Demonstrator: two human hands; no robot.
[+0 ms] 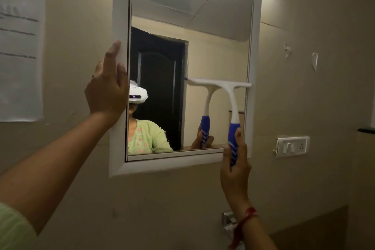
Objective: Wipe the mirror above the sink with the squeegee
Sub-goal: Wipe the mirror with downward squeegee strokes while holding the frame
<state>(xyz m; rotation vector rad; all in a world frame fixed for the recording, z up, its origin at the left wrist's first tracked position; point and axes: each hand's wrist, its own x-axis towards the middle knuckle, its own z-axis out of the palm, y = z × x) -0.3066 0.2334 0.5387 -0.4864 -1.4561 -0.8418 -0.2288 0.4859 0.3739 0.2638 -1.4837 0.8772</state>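
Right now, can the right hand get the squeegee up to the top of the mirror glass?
Probably yes. The right hand grips the squeegee low on its blue handle, blade about mid-height on the mirror. Nothing blocks the glass above; the left hand rests on the left frame, clear of that path.

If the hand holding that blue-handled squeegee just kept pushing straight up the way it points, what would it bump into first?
Probably nothing soon: the right hand aims the blue-and-white squeegee up the glass of the white-framed mirror, which looks bare above the blade. The first stop would likely be the frame's top edge.
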